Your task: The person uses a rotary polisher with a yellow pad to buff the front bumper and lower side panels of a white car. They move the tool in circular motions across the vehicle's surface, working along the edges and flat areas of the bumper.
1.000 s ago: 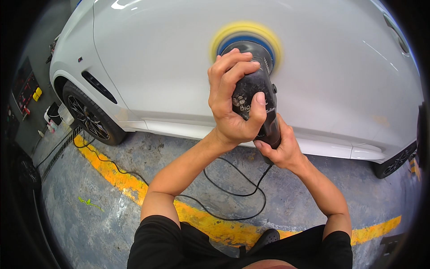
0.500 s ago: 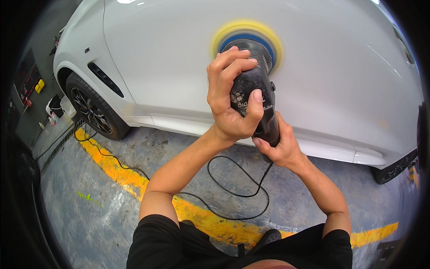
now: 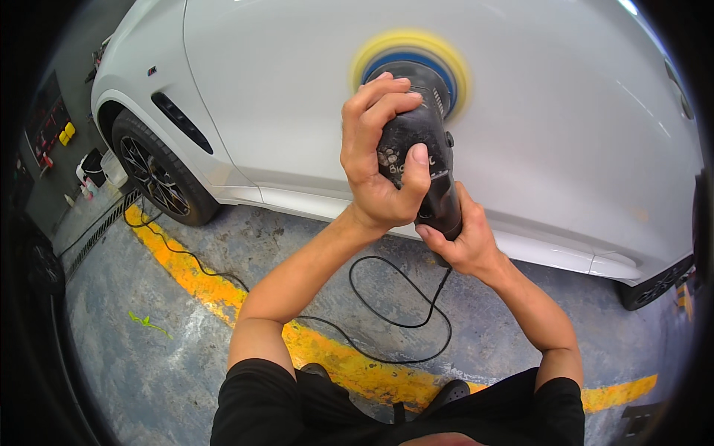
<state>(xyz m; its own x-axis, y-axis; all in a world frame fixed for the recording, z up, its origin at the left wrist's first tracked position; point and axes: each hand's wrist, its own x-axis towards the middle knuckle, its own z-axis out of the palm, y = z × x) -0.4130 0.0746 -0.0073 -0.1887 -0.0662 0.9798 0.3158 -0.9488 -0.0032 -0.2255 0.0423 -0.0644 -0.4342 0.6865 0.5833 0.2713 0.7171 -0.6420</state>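
Both my hands hold a black car polisher (image 3: 416,130) against the white door (image 3: 282,97) of a car. My left hand (image 3: 379,160) wraps over the polisher's head, fingers curled across its top and thumb along its back. Lower down, my right hand (image 3: 468,238) is closed round the rear handle. A yellow foam pad (image 3: 459,63) with a blue backing plate lies at the far end on the door panel; its blurred rim shows it spinning. The pad's working face is hidden. From the handle's end hangs a black power cord (image 3: 444,286).
The cord loops over the grey floor (image 3: 178,372), which has a worn yellow line (image 3: 335,357). A front wheel (image 3: 160,171) is at left, near a black-and-white bucket (image 3: 94,168) and small bottles (image 3: 85,191). Along the door's bottom runs a white sill (image 3: 312,204).
The car and floor have shifted slightly rightward in view on the left side. Both hands keep their grip, and the pad remains on the door, still blurred.
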